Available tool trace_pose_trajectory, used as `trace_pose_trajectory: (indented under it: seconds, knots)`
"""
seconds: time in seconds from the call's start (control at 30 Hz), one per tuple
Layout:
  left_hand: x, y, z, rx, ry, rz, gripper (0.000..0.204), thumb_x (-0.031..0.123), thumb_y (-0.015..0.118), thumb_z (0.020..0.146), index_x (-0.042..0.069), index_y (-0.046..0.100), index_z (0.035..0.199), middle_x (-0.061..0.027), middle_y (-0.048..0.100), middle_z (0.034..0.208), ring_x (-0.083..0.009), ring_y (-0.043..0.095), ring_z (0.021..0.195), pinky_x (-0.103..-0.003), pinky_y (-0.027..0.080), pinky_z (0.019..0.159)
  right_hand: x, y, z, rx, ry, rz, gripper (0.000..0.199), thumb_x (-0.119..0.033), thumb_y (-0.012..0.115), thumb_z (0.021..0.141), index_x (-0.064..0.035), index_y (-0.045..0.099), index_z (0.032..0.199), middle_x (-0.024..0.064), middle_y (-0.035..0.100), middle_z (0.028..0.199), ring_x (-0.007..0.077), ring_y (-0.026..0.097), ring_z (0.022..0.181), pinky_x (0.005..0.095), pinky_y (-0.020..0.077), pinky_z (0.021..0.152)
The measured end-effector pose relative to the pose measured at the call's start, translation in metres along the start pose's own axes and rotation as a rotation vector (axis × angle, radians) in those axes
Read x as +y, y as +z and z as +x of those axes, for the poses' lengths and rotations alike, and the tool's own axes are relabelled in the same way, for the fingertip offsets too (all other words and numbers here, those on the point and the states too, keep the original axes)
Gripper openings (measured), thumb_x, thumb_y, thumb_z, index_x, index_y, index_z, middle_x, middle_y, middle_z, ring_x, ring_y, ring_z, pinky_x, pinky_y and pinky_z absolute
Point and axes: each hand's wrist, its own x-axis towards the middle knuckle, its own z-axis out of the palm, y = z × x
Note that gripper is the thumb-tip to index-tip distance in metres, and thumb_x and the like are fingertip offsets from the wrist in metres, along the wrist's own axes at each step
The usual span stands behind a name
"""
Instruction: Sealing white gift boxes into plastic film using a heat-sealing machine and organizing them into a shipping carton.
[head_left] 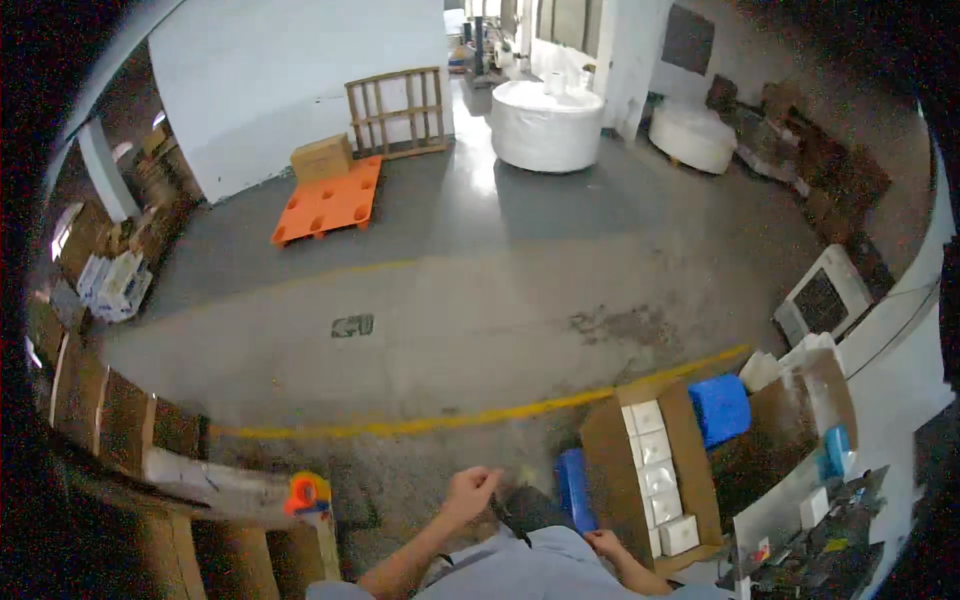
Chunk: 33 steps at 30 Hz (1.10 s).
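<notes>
Cardboard box (pixel 610 470), brown, open, holding small white cartons (pixel 655 476), stands beside the right hand (pixel 604 544); the left hand (pixel 472 493) is curled before the light-blue shirt (pixel 560 565). From here, I cannot tell whether either grips anything.

No word or number comes clear for you here: out on the grey floor (pixel 500 285) lies a small dark rectangular sign (pixel 352 326) with pale shapes, too blurred to make out. Over on your left, the white packages (pixel 115 287) carry bluish marks, just as illegible, and down at your right a red-and-white patch (pixel 763 550) gives you no readable lettering either.
</notes>
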Motion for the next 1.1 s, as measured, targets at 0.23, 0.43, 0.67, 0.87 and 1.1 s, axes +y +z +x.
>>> trace_pose_trajectory:
  seconds: [0.23,0.43,0.67,0.87,1.1]
  knots:
    - [0.023,0.032,0.183,-0.072,0.059,0.087,0.032,0.034,0.066,0.092,0.002,0.072,0.097,-0.0098,0.071,0.080,-0.0128,0.063,0.071,-0.032,0.051,0.064,-0.281,-0.084,0.008,-0.239,0.095,0.606,0.050,-0.051,0.062,0.091,-0.0061,0.071,0.111,0.0087,0.068,0.090,0.0184,0.062,0.082,0.0343,0.0496,0.075]
    - [0.119,0.056,0.338,-0.274,0.214,0.247,0.030,0.028,0.067,0.090,0.004,0.068,0.108,-0.0126,0.072,0.091,-0.0222,0.070,0.080,-0.034,0.054,0.071,-0.311,-0.135,0.284,-0.213,-0.036,-0.182,0.051,-0.047,0.060,0.093,-0.0128,0.061,0.131,0.0084,0.063,0.126,0.0164,0.057,0.110,0.0360,0.0449,0.095]
    - [0.158,0.095,0.505,-0.411,0.126,0.289,0.031,0.028,0.064,0.092,0.005,0.068,0.111,-0.0115,0.072,0.103,-0.0217,0.069,0.093,-0.035,0.053,0.084,-0.422,-0.173,0.336,-0.407,-0.260,0.513,0.049,-0.039,0.057,0.094,-0.0090,0.058,0.133,0.0104,0.060,0.131,0.0225,0.056,0.117,0.0381,0.0450,0.098]
    - [0.198,0.157,0.663,-0.776,0.221,0.269,0.030,0.028,0.065,0.092,0.003,0.068,0.109,-0.0110,0.071,0.094,-0.0200,0.068,0.087,-0.034,0.053,0.078,-0.420,-0.244,0.450,-0.192,-0.243,0.627,0.047,-0.038,0.057,0.094,-0.0102,0.059,0.133,0.0087,0.062,0.129,0.0207,0.057,0.114,0.0377,0.0447,0.098]
    - [0.250,0.249,0.831,-1.025,0.460,0.341,0.022,0.026,0.067,0.091,0.006,0.069,0.100,-0.0084,0.070,0.080,-0.0162,0.065,0.068,-0.031,0.050,0.065,-0.420,-0.253,0.552,0.041,-0.152,0.774,0.045,-0.036,0.057,0.094,-0.0117,0.060,0.132,0.0068,0.063,0.126,0.0185,0.057,0.110,0.0372,0.0444,0.097]
